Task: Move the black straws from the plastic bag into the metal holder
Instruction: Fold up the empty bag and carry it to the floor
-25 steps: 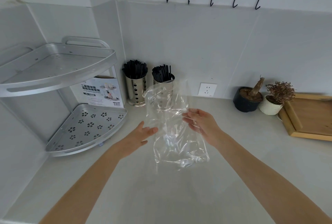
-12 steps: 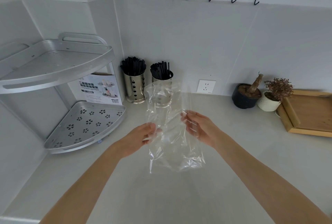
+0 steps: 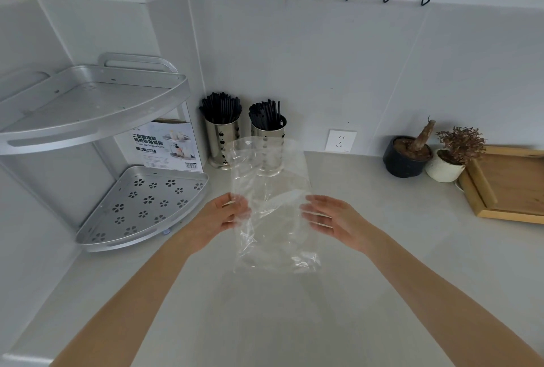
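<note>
A: Where's the plastic bag (image 3: 272,204)?

B: Held up over the counter (image 3: 382,293), see-through. The left hand (image 3: 216,219) pinches its left edge; the right hand (image 3: 332,216) lies flat against the right side, fingers straight.

A: And the black straws (image 3: 220,107)?

B: Standing in two metal holders (image 3: 222,143) at the far wall.

A: Any writing?

B: The box (image 3: 167,144) behind the corner rack (image 3: 88,119) has print and a barcode, too small to read.
</note>
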